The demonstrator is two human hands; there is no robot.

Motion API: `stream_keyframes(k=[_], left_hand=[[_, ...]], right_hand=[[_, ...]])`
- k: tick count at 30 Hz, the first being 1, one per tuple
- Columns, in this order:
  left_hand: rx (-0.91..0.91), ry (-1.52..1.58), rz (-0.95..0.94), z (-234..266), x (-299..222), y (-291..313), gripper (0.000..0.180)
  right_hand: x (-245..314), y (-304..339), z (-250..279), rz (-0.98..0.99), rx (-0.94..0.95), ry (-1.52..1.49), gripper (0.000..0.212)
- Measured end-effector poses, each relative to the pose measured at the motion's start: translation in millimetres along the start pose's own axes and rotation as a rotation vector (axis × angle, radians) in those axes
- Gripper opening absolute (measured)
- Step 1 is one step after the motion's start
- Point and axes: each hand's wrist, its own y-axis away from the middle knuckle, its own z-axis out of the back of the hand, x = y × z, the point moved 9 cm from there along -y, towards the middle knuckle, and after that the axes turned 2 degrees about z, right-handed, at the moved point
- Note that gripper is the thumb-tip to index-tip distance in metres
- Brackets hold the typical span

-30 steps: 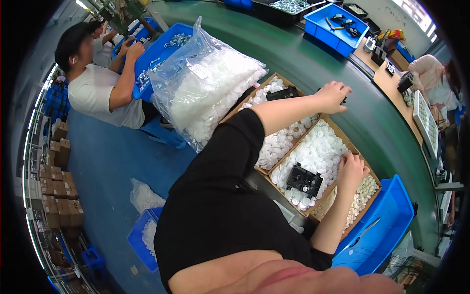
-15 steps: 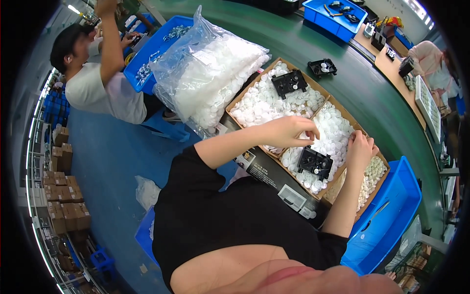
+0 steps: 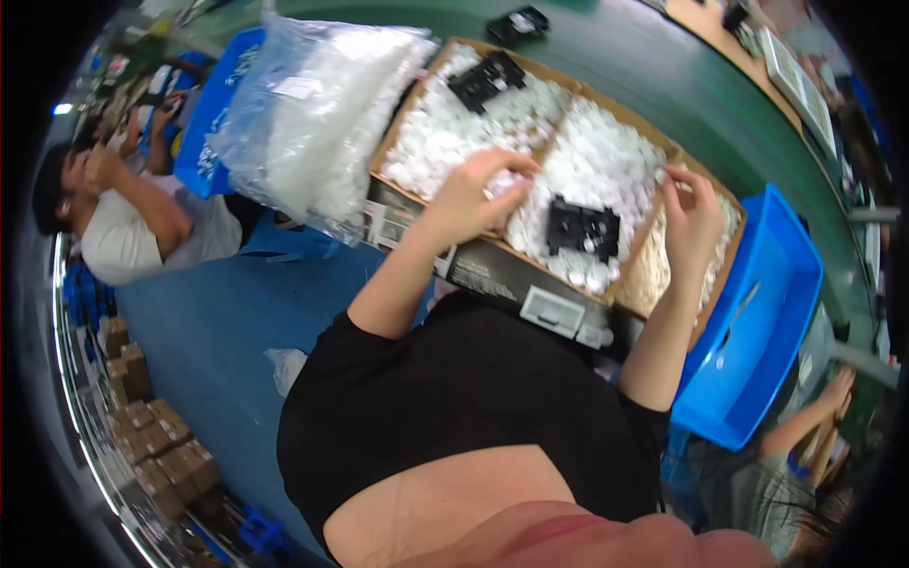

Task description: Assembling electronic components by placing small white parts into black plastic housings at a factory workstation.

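Green conveyor bench (image 3: 663,57) carries the shallow brown cardboard trays (image 3: 530,260) of small white plastic parts (image 3: 606,161); my left hand (image 3: 473,194) curls into the pile, right hand (image 3: 689,213) pinches one piece, so I'd pick singly, clear of the black square fan frame (image 3: 581,228).

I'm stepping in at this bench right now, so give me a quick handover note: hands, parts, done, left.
Left hand: over the divider between cardboard trays, fingers curled on small white parts.
Right hand: at the right tray, pinching a white part.
One black part lies on the middle tray, another on the left.
Blue bin on the right.
Trays remain heaped with white parts.
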Motion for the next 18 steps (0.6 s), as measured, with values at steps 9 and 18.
stream_keyframes(k=[9,18], left_hand=[[0.152,-0.183,-0.038,-30.3,-5.0,-8.9,0.036],[0.216,-0.330,-0.230,-69.2,-30.0,4.1,0.067]], right_hand=[[14.0,50.1,-4.7,0.058,0.071,-0.113,0.018],[34.2,84.9,-34.6,0.160,0.217,-0.074,0.026]])
